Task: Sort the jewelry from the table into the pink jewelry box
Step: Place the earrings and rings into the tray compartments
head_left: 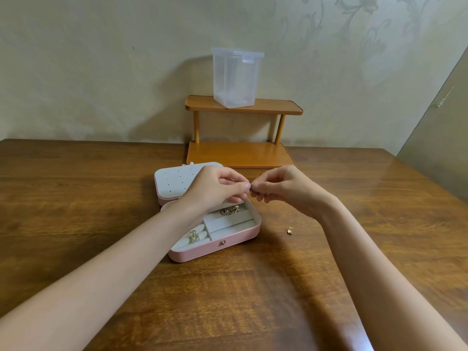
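Note:
The pink jewelry box (217, 247) lies open on the wooden table, its white lid (174, 182) with earring holes folded back. Several small gold pieces (229, 211) sit in its far compartment, and a gold ring (194, 236) stands in the ring rolls at the near left. Above the box, my left hand (217, 188) and my right hand (278, 188) meet fingertip to fingertip, both pinching a tiny piece of jewelry (250, 186) that is mostly hidden between them. One small gold earring (289, 230) lies on the table to the right of the box.
A two-tier orange wooden shelf (243, 152) stands against the wall behind the box, with a clear plastic container (235, 77) on its top tier. The table (253, 287) runs to the wall at the back and ends at the right edge.

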A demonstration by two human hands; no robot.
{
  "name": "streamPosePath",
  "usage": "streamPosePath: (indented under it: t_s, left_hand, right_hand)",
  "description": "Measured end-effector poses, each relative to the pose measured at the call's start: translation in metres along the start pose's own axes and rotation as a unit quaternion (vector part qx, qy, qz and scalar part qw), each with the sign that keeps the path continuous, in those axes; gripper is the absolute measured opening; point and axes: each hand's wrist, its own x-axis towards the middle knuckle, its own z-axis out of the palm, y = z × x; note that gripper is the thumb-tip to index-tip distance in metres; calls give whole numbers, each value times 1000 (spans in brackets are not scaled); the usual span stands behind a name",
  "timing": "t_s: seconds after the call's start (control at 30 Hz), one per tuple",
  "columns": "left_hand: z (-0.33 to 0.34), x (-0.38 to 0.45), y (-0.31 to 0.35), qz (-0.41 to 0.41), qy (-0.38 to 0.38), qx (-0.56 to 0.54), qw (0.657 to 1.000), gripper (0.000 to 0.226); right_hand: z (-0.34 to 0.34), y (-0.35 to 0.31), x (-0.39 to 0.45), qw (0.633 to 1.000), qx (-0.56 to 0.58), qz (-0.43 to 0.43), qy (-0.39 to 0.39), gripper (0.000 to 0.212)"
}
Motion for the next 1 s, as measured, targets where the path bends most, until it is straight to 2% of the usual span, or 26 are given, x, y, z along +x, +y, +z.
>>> streamPosePath:
  t_s: [0.1,0.2,0.27,0.37,0.43,0.53,0.67,0.87,1.0]
  left_hand:
    - [-3,-1,3,13,22,30,999,3]
    - [-12,-2,5,-27,15,-8,999,7]
    - [-21,-7,5,-54,8,-52,997,9]
    - [-39,-15,2,-48,37,-42,997,10]
    - [-51,-19,0,-46,57,-29,997,8]
    - [-70,-25,-1,-38,51,-19,998,8]
    - [-88,-32,-10,5,35,0,999,7]
    - [-101,-38,-24,101,38,78,991,17]
    - [-108,-38,-34,110,28,83,990,21]
  right_hand:
    - [6,-8,1,999,-28,-16,2,10]
    - [16,-17,4,990,-129,-45,26,9]
    - [27,-21,9,971,-217,-81,52,7]
    - [48,-27,15,942,-294,-146,77,7]
    - [58,-32,18,952,-255,-158,55,11]
    - [69,-35,19,989,-88,-118,6,11]
    - [82,-31,26,996,77,-41,-34,5]
    - [97,-30,40,973,189,54,-117,16]
    - [101,-34,44,974,156,88,-137,12]
